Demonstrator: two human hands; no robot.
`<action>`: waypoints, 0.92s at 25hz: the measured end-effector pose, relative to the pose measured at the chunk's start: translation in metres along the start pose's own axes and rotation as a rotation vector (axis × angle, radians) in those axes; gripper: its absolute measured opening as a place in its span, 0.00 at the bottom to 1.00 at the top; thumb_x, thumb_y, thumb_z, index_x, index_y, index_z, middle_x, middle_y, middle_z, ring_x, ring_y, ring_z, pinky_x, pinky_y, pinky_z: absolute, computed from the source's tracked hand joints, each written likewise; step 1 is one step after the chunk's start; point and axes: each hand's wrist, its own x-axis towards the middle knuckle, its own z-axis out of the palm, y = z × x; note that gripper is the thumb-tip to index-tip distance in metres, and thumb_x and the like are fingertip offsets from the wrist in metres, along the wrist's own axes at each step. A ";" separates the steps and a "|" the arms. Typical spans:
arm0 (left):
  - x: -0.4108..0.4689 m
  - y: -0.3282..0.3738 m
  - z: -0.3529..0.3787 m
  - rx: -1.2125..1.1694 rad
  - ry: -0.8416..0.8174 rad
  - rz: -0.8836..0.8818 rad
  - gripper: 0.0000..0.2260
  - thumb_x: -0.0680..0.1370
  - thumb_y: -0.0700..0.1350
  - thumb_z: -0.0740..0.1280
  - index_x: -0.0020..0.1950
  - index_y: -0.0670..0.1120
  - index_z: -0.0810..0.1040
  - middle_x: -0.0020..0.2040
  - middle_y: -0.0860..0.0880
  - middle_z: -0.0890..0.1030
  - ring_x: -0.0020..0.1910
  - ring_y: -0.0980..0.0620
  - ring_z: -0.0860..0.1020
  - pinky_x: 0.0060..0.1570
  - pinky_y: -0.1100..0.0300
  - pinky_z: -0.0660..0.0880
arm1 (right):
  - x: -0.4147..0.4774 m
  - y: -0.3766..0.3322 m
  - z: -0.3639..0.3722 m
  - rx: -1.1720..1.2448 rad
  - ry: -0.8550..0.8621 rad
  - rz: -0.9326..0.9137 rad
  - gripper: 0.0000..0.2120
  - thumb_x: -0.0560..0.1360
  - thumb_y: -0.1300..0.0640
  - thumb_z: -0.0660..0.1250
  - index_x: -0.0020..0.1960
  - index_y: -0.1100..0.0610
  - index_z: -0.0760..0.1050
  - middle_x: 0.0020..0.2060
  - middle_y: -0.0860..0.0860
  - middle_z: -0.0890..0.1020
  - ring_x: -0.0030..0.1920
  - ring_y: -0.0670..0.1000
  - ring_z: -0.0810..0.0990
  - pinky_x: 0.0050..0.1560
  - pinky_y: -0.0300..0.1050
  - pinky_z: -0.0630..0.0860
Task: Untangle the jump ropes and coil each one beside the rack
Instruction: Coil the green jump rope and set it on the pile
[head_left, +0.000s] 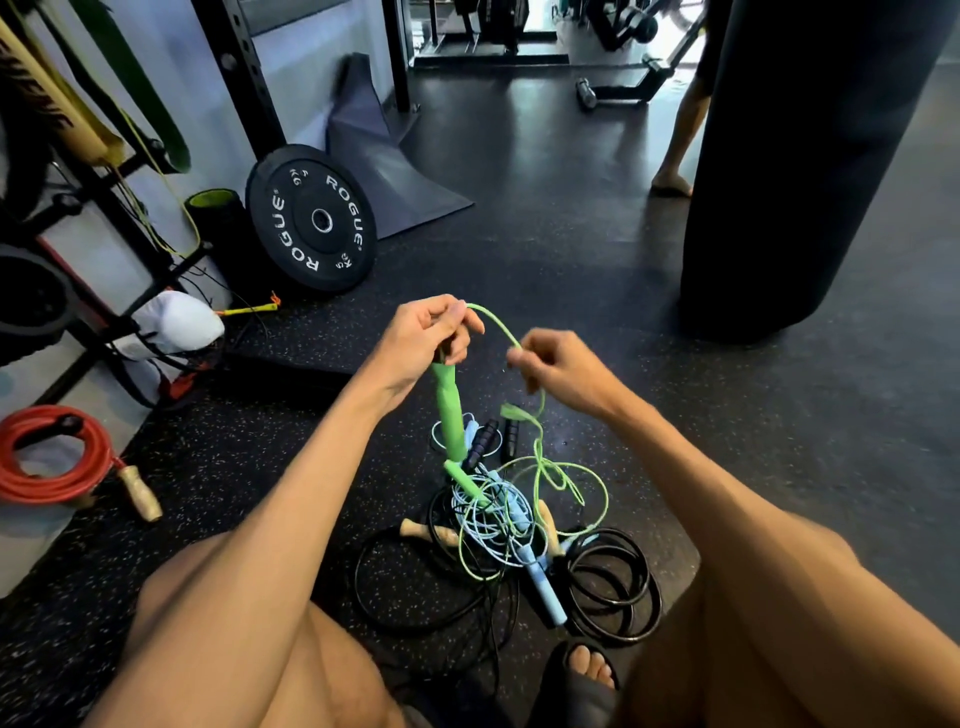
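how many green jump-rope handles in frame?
2. One green handle hangs upright from the left grip, above the pile. The second green handle lies tilted just below it, on the tangle. The tangle may hide more.

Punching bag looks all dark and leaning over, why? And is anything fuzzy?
Head view: the punching bag is in shadow, with the brightest light behind it at the far end of the room, which also leaves a shine on the floor; the wide lens tilts things near the edges, like the bag; the right hand pinching the green rope is slightly blurred, the weight plate lettering sharp.
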 end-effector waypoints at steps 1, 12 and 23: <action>0.000 -0.001 -0.001 -0.024 -0.006 -0.020 0.13 0.84 0.40 0.57 0.46 0.37 0.77 0.27 0.50 0.72 0.26 0.53 0.67 0.31 0.63 0.65 | -0.002 0.006 0.003 -0.063 -0.068 0.048 0.11 0.80 0.54 0.67 0.43 0.60 0.76 0.31 0.52 0.83 0.32 0.50 0.79 0.38 0.47 0.74; -0.014 0.010 -0.002 -0.080 -0.252 -0.363 0.12 0.85 0.41 0.56 0.55 0.36 0.76 0.31 0.47 0.70 0.26 0.53 0.64 0.27 0.62 0.61 | -0.005 -0.002 -0.022 0.128 0.472 -0.025 0.08 0.78 0.58 0.71 0.42 0.57 0.74 0.30 0.53 0.80 0.28 0.49 0.77 0.33 0.46 0.77; -0.012 0.014 -0.001 -0.507 0.006 -0.119 0.10 0.84 0.39 0.55 0.48 0.39 0.72 0.35 0.45 0.80 0.33 0.50 0.79 0.35 0.59 0.77 | -0.009 0.017 0.024 -0.006 -0.277 0.149 0.06 0.78 0.56 0.69 0.44 0.54 0.75 0.37 0.50 0.82 0.38 0.50 0.79 0.46 0.52 0.79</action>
